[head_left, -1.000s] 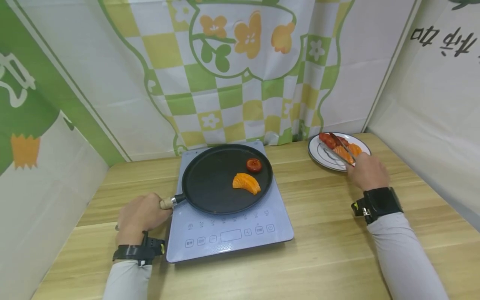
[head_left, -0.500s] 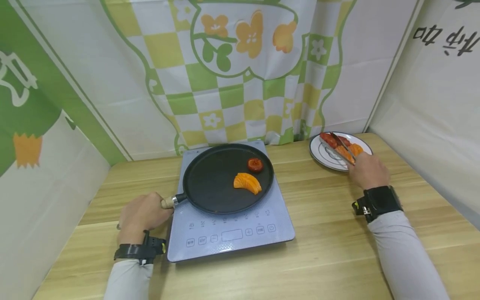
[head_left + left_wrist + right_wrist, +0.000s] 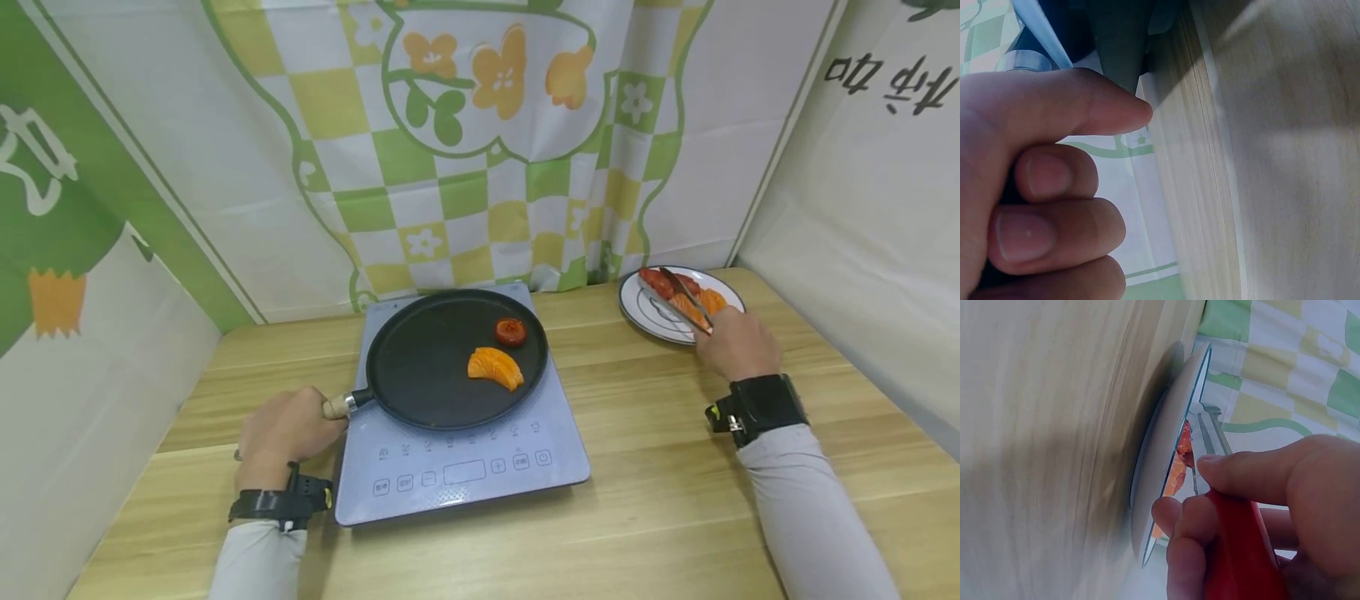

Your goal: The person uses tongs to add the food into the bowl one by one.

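My left hand (image 3: 288,429) grips the wooden handle (image 3: 337,407) of a flat black frying pan (image 3: 420,367); in the left wrist view its fingers (image 3: 1054,234) curl under the thumb. A pale-striped orange slice that looks like salmon (image 3: 495,368) and a round red piece (image 3: 511,332) lie on the pan's right side. My right hand (image 3: 741,343) holds metal tongs (image 3: 688,310) by their red handle (image 3: 1241,550). The tongs' arms stand apart, reaching over red pieces (image 3: 656,282) and orange slices (image 3: 712,300) on a white, blue-rimmed plate (image 3: 636,318).
Under the pan is a pale induction cooker (image 3: 517,442) with touch buttons along its front. Wooden tabletop (image 3: 637,417) stretches between the cooker and the plate. A patterned cloth (image 3: 480,200) hangs right behind the table, and white sheeting (image 3: 862,225) closes off the right side.
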A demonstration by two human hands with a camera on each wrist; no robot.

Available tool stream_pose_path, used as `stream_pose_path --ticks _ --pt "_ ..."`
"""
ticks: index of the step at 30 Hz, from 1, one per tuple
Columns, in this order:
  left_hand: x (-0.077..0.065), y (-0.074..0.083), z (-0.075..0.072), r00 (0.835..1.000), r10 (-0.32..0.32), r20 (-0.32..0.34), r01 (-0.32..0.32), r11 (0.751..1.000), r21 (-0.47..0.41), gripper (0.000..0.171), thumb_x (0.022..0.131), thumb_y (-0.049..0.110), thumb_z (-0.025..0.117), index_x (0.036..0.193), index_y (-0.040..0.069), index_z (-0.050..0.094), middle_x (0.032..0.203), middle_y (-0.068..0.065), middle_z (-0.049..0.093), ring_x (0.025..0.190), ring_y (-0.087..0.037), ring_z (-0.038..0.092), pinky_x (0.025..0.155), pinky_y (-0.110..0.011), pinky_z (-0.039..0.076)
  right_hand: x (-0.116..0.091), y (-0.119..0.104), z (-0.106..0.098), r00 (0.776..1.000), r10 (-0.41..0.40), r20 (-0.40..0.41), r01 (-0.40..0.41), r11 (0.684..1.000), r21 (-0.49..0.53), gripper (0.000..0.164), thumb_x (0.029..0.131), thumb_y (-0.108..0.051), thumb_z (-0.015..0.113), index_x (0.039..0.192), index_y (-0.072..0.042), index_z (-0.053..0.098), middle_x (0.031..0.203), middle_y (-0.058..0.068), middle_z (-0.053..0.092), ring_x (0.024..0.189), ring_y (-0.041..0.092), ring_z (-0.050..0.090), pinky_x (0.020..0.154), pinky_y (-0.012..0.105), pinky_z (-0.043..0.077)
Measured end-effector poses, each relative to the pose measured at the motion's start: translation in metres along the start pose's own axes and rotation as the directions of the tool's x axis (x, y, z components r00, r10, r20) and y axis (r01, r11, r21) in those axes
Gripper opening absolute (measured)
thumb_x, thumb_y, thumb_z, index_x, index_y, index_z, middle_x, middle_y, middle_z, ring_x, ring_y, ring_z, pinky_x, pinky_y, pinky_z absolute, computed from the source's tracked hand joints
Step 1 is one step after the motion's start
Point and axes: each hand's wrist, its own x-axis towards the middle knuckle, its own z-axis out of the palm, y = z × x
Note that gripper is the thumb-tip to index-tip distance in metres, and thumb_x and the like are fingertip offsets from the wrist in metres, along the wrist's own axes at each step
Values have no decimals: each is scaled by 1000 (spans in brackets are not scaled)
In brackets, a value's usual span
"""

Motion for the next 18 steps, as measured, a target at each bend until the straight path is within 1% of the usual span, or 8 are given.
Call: stream_pose_path --ticks 6,11,18 --pt "0 0 0 1000 2 1 -2 1000 -3 36 85 40 53 60 15 44 57 -1 42 54 -18 42 47 -33 29 -1 -1 -1 999 5 34 -5 1000 -1 31 88 -31 58 68 -7 54 71 16 52 65 37 53 45 43 36" --pt "0 0 -1 1000 2 5 -2 1000 1 36 84 40 53 60 15 44 58 -1 42 54 -18 42 47 -34 30 -2 -4 -1 999 7 52 -7 1000 0 28 89 -29 58 72 -7 58 71 14 52 64 34 53 45 42 35" --pt "0 0 -1 1000 1 9 -1 1000 5 36 84 41 53 60 15 44 58 -1 43 54 -19 43 47 -34 30 -2 -4 0 998 10 57 -9 1000 -1 27 89 -29 57 74 -6 58 72 15 52 65 36 53 45 42 35"
